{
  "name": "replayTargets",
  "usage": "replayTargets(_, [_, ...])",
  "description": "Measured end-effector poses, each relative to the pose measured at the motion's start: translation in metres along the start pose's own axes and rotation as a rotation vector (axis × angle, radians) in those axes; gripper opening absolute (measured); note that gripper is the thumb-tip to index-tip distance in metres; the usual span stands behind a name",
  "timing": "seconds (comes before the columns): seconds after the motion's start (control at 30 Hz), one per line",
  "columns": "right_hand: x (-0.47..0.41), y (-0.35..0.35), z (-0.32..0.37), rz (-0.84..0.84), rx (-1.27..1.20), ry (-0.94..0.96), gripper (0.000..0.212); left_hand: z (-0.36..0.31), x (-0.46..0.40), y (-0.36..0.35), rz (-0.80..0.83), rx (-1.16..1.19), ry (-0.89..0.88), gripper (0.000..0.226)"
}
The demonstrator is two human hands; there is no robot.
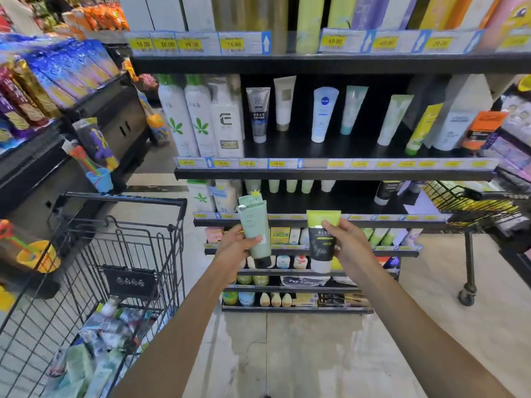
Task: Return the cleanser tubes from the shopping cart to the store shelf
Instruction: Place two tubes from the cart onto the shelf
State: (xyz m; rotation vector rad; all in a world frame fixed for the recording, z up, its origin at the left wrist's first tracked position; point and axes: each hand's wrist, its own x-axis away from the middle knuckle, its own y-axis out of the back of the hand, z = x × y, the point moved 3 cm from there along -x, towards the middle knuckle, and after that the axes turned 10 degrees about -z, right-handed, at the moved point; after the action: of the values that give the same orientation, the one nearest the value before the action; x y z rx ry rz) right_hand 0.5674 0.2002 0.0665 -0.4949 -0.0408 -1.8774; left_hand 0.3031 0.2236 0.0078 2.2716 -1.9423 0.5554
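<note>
Two cleanser tubes are held up in front of the store shelf [333, 175], one in each hand. The left hand [234, 248] has its fingers and thumb curled round a pale green tube [255, 231], which stands nearly upright with its dark cap at the bottom and its crimped end at the top. The right hand [349, 242] pinches a black tube with a lime-green top [321, 239] by its right edge, thumb on the front face, the white cap pointing down. Both tubes hang in the air just apart from each other, level with the lower tiers of the shelf and touching none of them. On the tier above, several other tubes stand on their caps, among them a white one with a blue round logo [323, 113]. At the left stands the shopping cart [120, 234], a black wire basket with a jumble of packets lying in its bottom.
</note>
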Motion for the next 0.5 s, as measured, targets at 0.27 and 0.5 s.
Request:
replayTargets(0.27, [-0.032, -0.01, -0.008, 0.006, 0.121, -0.005, 0.021, -0.007, -0.057, -0.004, -0.06, -0.06, -0.002, 0.036])
replayTargets(0.5, [-0.067, 0.0, -0.02, 0.034, 0.094, 0.022, 0.044, -0.008, -0.105, -0.008, -0.128, -0.082, -0.091, 0.04])
